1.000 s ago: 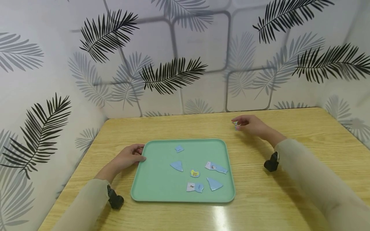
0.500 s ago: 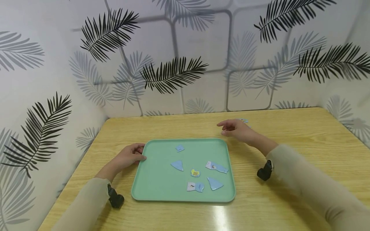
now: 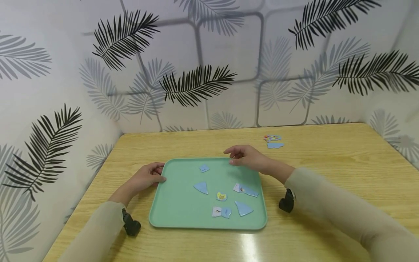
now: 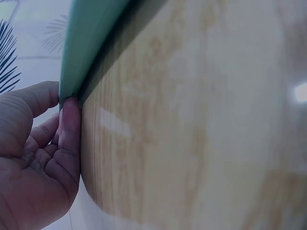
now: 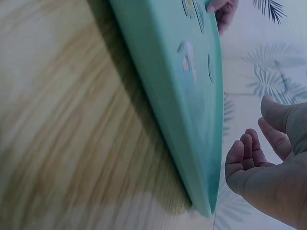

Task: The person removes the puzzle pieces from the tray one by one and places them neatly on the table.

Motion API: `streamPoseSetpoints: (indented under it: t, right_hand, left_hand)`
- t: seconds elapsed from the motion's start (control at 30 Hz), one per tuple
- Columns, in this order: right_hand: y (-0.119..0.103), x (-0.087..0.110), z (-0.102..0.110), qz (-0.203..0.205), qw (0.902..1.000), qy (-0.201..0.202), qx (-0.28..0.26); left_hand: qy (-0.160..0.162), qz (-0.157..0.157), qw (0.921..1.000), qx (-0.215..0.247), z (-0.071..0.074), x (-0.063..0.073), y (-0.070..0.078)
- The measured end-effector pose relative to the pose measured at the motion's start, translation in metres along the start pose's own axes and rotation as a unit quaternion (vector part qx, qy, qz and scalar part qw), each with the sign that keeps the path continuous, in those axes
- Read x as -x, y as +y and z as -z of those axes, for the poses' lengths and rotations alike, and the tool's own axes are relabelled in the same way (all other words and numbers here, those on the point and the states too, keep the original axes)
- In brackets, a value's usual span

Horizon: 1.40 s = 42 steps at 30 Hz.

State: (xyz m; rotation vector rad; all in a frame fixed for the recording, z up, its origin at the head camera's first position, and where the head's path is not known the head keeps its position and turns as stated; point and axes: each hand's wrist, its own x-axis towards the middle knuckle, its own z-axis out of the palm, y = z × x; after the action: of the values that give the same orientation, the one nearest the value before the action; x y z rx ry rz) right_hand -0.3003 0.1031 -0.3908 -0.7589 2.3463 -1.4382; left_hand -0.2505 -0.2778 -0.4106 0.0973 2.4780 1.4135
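A mint-green tray (image 3: 178, 209) lies on the wooden table with several flat puzzle pieces in it. Among them are a plain blue piece (image 3: 243, 208), a yellow-marked piece (image 3: 221, 196) and a white-and-blue piece (image 3: 221, 212). At the tray's left rim, my left hand (image 3: 146, 177) grips the edge, thumb on top and fingers (image 4: 70, 124) against its side and underside. Over the back right rim hovers my right hand (image 3: 250, 158), its fingers loosely bent with nothing between them. The right wrist view shows that hand (image 5: 273, 158) apart from the tray wall (image 5: 165, 96).
Beyond the tray, at the back right of the table (image 3: 327, 156), lie a small group of colourful puzzle pieces (image 3: 272, 138) and a plain blue piece (image 3: 275, 145). A leaf-patterned wall (image 3: 229, 102) stands behind the table.
My right hand has left the pieces at the back right and moved left and nearer, to above the tray's back rim. Those pieces are now uncovered. My left hand has stayed at the rim.
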Motion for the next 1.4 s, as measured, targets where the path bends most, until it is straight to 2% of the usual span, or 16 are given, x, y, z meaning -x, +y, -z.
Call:
streamPoseSetpoints:
  t: [0.13, 0.37, 0.87, 1.17, 1.4]
  right_hand:
    - [-0.006, -0.007, -0.013, 0.01, 0.9998, -0.013, 0.012]
    - [-0.013, -0.021, -0.029, -0.02, 0.9992, -0.028, 0.021]
    - [-0.02, -0.036, -0.045, -0.037, 0.9959, -0.071, 0.042]
    - [-0.02, -0.04, -0.05, -0.043, 0.9944, -0.069, 0.067]
    - [-0.02, -0.045, -0.057, -0.046, 0.9929, -0.061, 0.091]
  left_hand:
    - [0.0, -0.001, 1.0, 0.0, 0.001, 0.001, 0.0]
    - [0.0, -0.003, 1.0, 0.0, 0.002, 0.001, 0.001]
    - [-0.002, -0.002, 1.0, 0.005, 0.002, -0.001, -0.002]
    - [-0.002, -0.001, 1.0, -0.002, 0.001, -0.001, 0.003]
    - [0.002, 0.001, 1.0, 0.006, 0.001, -0.001, -0.002]
